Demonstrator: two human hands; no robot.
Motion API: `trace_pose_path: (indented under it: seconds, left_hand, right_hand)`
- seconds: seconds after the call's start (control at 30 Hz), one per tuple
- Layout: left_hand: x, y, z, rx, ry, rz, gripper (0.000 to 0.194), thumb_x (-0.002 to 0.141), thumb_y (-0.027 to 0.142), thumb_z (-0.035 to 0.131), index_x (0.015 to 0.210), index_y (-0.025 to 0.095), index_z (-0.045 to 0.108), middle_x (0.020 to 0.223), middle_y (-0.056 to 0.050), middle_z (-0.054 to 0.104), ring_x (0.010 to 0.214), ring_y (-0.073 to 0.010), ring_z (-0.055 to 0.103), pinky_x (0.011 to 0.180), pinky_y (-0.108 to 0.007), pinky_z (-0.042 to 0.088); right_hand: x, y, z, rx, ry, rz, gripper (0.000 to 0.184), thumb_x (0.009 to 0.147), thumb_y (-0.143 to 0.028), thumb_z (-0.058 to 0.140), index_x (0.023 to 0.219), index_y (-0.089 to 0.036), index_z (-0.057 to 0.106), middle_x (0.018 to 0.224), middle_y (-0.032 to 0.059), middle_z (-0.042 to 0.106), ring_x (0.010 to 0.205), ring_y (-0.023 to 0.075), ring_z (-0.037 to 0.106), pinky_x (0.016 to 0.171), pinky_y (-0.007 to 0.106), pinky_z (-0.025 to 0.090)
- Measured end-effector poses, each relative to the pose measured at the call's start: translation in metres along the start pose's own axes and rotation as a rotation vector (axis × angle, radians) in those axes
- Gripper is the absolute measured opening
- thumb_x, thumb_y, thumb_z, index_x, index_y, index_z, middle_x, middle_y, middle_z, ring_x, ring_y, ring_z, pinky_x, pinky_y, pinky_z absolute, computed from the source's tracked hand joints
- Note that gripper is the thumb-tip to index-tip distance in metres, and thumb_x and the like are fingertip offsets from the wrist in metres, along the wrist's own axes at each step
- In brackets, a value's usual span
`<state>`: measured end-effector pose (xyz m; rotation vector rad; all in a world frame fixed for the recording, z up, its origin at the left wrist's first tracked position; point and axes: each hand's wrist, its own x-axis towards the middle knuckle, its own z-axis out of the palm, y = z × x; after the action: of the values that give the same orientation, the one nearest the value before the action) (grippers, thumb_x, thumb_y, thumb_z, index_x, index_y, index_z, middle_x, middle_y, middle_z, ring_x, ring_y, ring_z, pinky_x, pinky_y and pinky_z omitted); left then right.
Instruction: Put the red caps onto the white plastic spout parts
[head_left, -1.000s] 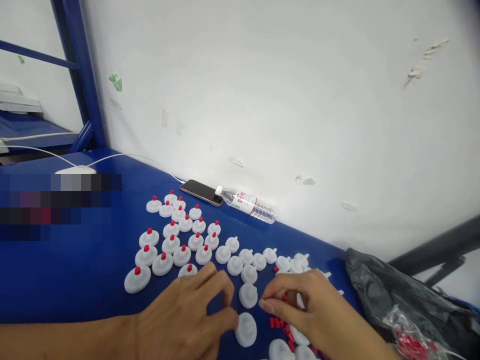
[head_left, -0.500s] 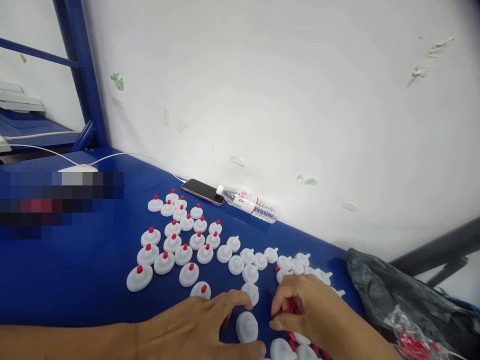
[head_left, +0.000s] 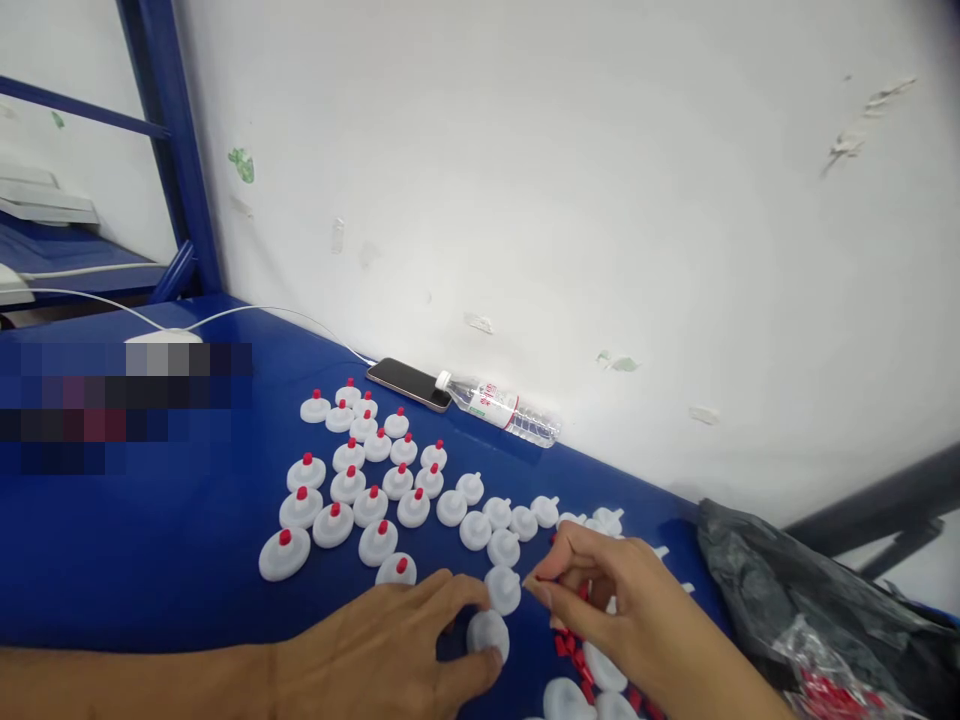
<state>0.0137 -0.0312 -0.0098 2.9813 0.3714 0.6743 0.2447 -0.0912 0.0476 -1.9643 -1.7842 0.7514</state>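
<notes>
Left forearm (head_left: 150,685): bare, nearly level, in from the left edge
Left hand (head_left: 390,645): back uppermost, left thumb (head_left: 469,680) and left forefinger (head_left: 459,592) curved, tips apart
Right hand (head_left: 637,605): angled from lower right, right thumb (head_left: 571,610) and right forefinger (head_left: 581,543) pinched at the tips

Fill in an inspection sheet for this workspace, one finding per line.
Surface: blue table, a pixelated patch hiding part at left.
Work pieces: red-tipped white discs toward the left; plain white discs and loose red pieces toward the right.
Clutter: phone, bottle lying on its side, dark plastic bag.
Left hand: thumb and index finger around a plain disc.
Right hand: thumb and index fingertips together; anything between them too small to tell.
Cables: white cable plugged into the phone.
Surroundings: marked white wall, blue frame.
</notes>
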Motion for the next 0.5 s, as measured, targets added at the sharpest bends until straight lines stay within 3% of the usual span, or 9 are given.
trace_pose_path:
  seconds: [0.1, 0.2, 0.37, 0.5]
  left_hand:
    - [0.000, 0.001, 0.000, 0.026, 0.008, -0.021, 0.038, 0.086, 0.016, 0.070, 0.122, 0.025, 0.060, 0.128, -0.005, 0.062, 0.105, -0.0245, 0.061, 0.079, -0.032, 0.055]
    - [0.002, 0.002, -0.003, 0.033, -0.064, -0.018, 0.042, 0.087, 0.017, 0.068, 0.126, 0.027, 0.057, 0.136, -0.006, 0.058, 0.109, -0.0260, 0.060, 0.082, -0.035, 0.056]
    - [0.007, 0.000, -0.012, -0.005, -0.222, 0.006, 0.047, 0.089, 0.014, 0.064, 0.133, 0.028, 0.052, 0.143, -0.007, 0.053, 0.112, -0.0241, 0.060, 0.091, -0.035, 0.054]
    - [0.007, -0.004, -0.014, -0.043, -0.201, 0.034, 0.046, 0.088, 0.013, 0.065, 0.130, 0.026, 0.053, 0.138, -0.008, 0.056, 0.111, -0.0222, 0.059, 0.091, -0.031, 0.053]
  right_hand:
    - [0.001, -0.003, 0.000, 0.080, -0.004, -0.027, 0.007, 0.086, -0.028, 0.063, 0.088, -0.023, 0.067, 0.074, -0.0013, 0.074, 0.060, 0.0143, 0.062, 0.052, 0.023, 0.041]
    - [0.002, -0.007, 0.000, 0.049, 0.004, -0.054, 0.014, 0.087, -0.028, 0.062, 0.094, -0.026, 0.074, 0.079, -0.0019, 0.076, 0.064, 0.0147, 0.064, 0.055, 0.023, 0.043]
    - [0.001, -0.009, 0.003, 0.005, 0.000, -0.049, 0.010, 0.083, -0.031, 0.070, 0.086, -0.028, 0.079, 0.070, -0.0023, 0.073, 0.057, 0.0139, 0.057, 0.055, 0.024, 0.043]
    - [0.001, -0.008, 0.007, 0.035, -0.031, -0.057, 0.008, 0.078, -0.027, 0.075, 0.085, -0.028, 0.079, 0.059, -0.0011, 0.064, 0.050, 0.0149, 0.050, 0.051, 0.027, 0.041]
